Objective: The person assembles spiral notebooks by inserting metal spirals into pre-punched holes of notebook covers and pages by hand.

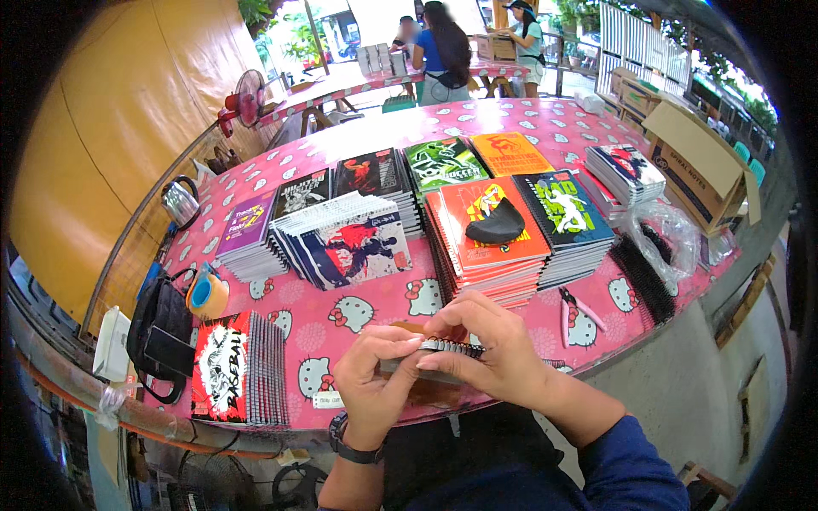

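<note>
Near the table's front edge, my left hand (377, 368) and my right hand (494, 351) pinch a spiral-bound notebook (450, 346) from both sides. Its bound edge, with a dark coil, faces up between my fingertips. Brownish surfaces show below and behind my fingers; whether they are its covers I cannot tell. Pink-handled pliers (581, 315) lie to the right of my right hand. Beyond my hands stands a stack of orange notebooks (490, 223) with a curved black piece (496, 223) on top. A stack of red-and-white notebooks (228, 368) sits to the left.
More notebook stacks (358, 249) spread across the pink patterned table (358, 313). Loose black coils (641, 277) and clear plastic (669, 243) lie at right, near an open carton (703, 166). A black bag (162, 328), tape roll (206, 294) and kettle (181, 203) line the left. People work at a far table.
</note>
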`<state>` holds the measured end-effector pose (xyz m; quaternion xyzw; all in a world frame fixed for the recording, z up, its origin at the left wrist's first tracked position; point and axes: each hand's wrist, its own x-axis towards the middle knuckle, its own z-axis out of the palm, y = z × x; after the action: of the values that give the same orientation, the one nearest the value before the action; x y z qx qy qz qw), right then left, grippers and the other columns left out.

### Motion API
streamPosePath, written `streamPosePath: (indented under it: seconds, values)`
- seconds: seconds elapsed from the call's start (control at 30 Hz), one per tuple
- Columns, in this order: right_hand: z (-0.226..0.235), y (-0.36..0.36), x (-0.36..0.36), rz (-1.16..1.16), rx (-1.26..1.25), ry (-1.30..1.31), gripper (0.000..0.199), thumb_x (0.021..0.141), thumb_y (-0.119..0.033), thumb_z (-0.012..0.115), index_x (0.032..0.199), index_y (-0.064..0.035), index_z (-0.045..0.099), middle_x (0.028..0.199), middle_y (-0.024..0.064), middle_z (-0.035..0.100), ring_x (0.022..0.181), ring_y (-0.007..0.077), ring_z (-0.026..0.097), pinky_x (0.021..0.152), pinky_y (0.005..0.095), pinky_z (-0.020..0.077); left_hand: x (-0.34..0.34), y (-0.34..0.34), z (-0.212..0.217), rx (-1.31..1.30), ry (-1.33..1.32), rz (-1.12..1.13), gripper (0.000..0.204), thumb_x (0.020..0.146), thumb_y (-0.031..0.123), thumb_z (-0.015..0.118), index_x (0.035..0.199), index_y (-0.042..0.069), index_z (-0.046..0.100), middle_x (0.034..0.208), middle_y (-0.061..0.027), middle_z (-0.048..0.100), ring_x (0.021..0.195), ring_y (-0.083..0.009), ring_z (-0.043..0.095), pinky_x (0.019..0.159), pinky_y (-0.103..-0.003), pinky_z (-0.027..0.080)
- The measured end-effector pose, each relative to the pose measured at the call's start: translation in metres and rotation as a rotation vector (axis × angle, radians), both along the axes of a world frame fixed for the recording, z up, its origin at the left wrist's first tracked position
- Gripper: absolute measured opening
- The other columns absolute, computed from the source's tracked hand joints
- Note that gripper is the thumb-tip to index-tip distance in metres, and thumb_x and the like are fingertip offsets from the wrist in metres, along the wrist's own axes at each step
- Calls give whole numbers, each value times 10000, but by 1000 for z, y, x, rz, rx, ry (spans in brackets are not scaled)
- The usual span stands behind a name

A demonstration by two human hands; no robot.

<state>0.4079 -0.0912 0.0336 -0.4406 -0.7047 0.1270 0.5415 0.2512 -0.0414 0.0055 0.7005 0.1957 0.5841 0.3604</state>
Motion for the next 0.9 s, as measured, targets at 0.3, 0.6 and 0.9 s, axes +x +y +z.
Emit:
streamPosePath:
  seconds: [0.3, 0.6, 0.9]
  values:
    - [3, 2, -1, -24, 156, -227, 220, 759, -168, 685, 882, -23, 574, 766, 99, 510, 726, 273, 521, 625, 361, 439, 2, 3, -7, -24, -13, -45, 171, 732, -37, 675, 871, 21, 596, 925, -114, 632, 787, -177, 608, 698, -274, 475]
    - [7, 21, 27, 191, -49, -243, 340, 789, -203, 654, 1038, 13, 567, 947, 147, 603, 866, 288, 572, 772, 373, 471, -16, 15, -7, 210, 386, 37, 311, 758, 42, 657, 1062, 37, 591, 926, -126, 632, 822, -245, 620, 725, -326, 474]
    - [-93, 90, 74, -419, 189, -577, 363, 720, -249, 717, 996, -40, 605, 997, 109, 623, 990, 283, 546, 887, 418, 393, -174, 32, 13, -85, -578, 673, 302, 893, 141, 573, 1127, -20, 472, 1096, -138, 568, 963, -195, 573, 834, -339, 482]
